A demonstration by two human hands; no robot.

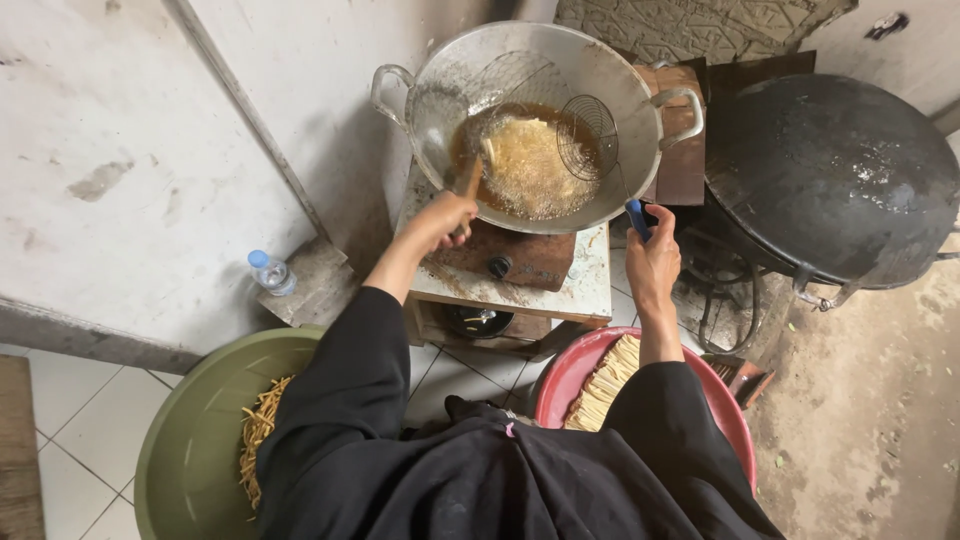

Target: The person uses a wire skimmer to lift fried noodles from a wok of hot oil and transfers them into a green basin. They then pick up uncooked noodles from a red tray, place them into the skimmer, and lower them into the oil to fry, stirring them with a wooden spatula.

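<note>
Over the wok, left hand grips a wooden stick, right hand a skimmer (fingers pressed together)

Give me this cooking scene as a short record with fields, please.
Place: tiled floor beside a white wall
Pan: metal wok on a small stove, pale strips frying in bubbling oil
Left hand: left hand grips a wooden-handled tool dipped in the oil
Right hand: right hand holds the blue handle of a wire skimmer
Basins: green basin with fried strips; red basin with pale raw strips
Nearby: black wok, water bottle
</note>
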